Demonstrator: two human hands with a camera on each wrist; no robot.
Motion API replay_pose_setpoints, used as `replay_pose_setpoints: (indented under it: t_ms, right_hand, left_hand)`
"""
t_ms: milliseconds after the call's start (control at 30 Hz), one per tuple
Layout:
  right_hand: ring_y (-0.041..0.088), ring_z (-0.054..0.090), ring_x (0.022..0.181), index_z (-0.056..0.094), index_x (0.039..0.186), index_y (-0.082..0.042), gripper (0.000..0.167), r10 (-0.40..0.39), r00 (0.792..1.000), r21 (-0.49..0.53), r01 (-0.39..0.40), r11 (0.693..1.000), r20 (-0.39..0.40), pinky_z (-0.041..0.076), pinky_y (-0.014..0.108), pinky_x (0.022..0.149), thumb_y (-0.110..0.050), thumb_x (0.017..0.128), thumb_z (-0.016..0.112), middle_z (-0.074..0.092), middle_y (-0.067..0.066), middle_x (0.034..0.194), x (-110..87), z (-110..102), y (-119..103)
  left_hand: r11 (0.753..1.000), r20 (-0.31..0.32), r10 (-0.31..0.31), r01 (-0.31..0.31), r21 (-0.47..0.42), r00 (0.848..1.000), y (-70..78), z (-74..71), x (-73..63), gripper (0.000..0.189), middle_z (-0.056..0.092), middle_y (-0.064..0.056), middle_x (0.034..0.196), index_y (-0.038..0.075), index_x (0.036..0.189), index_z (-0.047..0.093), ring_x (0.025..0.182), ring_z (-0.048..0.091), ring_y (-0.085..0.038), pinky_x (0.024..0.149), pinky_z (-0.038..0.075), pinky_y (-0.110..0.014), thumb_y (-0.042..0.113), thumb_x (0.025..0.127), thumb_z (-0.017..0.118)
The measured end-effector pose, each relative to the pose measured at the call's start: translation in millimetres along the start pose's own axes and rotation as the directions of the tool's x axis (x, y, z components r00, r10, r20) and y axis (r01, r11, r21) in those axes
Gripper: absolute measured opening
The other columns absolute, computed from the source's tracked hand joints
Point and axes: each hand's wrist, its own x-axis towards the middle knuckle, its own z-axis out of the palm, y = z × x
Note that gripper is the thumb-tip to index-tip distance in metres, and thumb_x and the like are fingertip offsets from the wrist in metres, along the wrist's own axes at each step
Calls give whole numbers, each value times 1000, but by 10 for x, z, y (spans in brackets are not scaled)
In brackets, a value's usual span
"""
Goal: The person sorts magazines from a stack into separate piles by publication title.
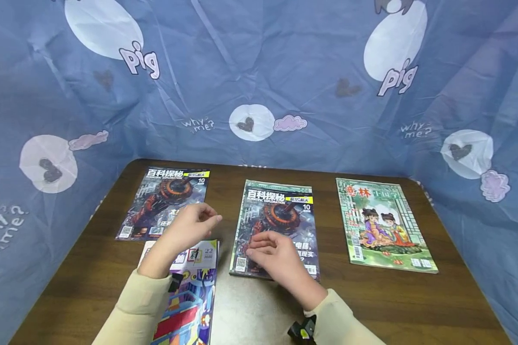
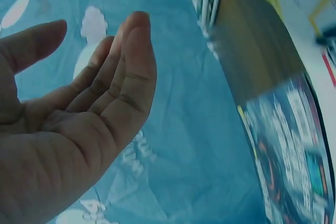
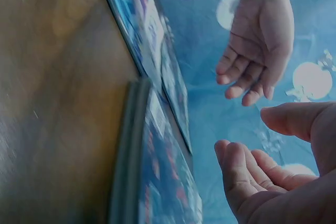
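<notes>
In the head view, my left hand point(image 1: 187, 230) hovers over the left side of the table with its fingers loosely bent and nothing in them. Below it lie a dark science magazine point(image 1: 144, 196) and a colourful magazine point(image 1: 205, 287). My right hand point(image 1: 276, 256) is above a second dark science magazine point(image 1: 280, 215), which lies on top of a green-edged magazine point(image 1: 280, 183). Its fingers are relaxed and hold nothing. In the right wrist view, both the right hand point(image 3: 283, 177) and the left hand point(image 3: 260, 35) appear apart from the stacked magazines point(image 3: 168, 166).
A green magazine point(image 1: 386, 225) with two cartoon figures lies on the right of the brown wooden table point(image 1: 436, 302). Blue printed cloth point(image 1: 259, 72) hangs behind and at both sides. Bare wood separates the middle stack from the right magazine.
</notes>
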Motion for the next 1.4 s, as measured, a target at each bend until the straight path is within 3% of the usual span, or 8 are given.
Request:
replay_pose_setpoints:
  t_ms: [133, 267, 533, 767, 933, 1167, 1400]
  right_hand:
    - [27, 71, 97, 65, 117, 8, 34, -11, 998, -11, 10, 1000, -65, 57, 33, 82, -6, 89, 78, 70, 18, 108, 58, -134, -40]
    - [26, 69, 102, 66, 120, 3, 33, -28, 992, -49, 23, 999, -123, 56, 34, 86, -7, 90, 77, 69, 18, 113, 98, -291, -70]
    - [27, 66, 109, 66, 124, -1, 37, -17, 976, -91, -3, 996, -215, 56, 34, 88, -11, 91, 78, 67, 18, 121, 146, -602, -54]
    - [29, 66, 112, 62, 127, 5, 40, -7, 954, -89, -21, 996, -301, 55, 25, 85, -9, 92, 76, 66, 23, 124, 179, -862, 63]
    - [31, 66, 112, 61, 128, 6, 41, 6, 937, -90, -40, 995, -350, 54, 22, 84, -7, 92, 76, 64, 26, 125, 171, -984, 137]
    - [29, 66, 112, 59, 131, 9, 44, 11, 930, -105, -54, 993, -368, 53, 20, 84, -7, 93, 74, 63, 27, 126, 126, -1131, 231]
    - [29, 65, 114, 58, 132, 7, 46, 39, 921, -113, -89, 990, -387, 53, 19, 84, -9, 93, 75, 63, 24, 128, 112, -1212, 260]
  left_hand:
    - [998, -79, 51, -52, -20, 996, 78, 142, 46, 27, 70, -11, 96, -4, 115, 67, 84, 67, -24, 78, 55, -43, 17, 98, 67]
    - [993, -152, 76, -88, -74, 985, 161, 298, 78, 28, 70, -10, 95, -3, 118, 67, 85, 67, -25, 78, 55, -44, 13, 95, 69]
    - [988, -208, 78, -104, -116, 975, 240, 484, 96, 27, 71, -11, 97, -3, 116, 68, 87, 69, -25, 82, 56, -43, 10, 93, 72]
    - [990, -196, 34, -60, -130, 980, 229, 561, 139, 34, 69, -18, 112, -4, 122, 65, 94, 69, -28, 81, 57, -44, 11, 93, 73]
    - [986, -202, 18, -51, -160, 979, 161, 610, 172, 35, 69, -19, 108, -7, 122, 64, 89, 68, -27, 80, 56, -43, 9, 92, 74]
    - [978, -212, -1, -44, -206, 977, 56, 654, 198, 34, 69, -21, 104, -9, 119, 65, 89, 68, -29, 82, 56, -44, 8, 91, 74]
    - [983, -170, -15, -17, -183, 985, 8, 676, 218, 38, 68, -19, 107, -8, 121, 64, 94, 68, -31, 86, 55, -45, 11, 90, 75]
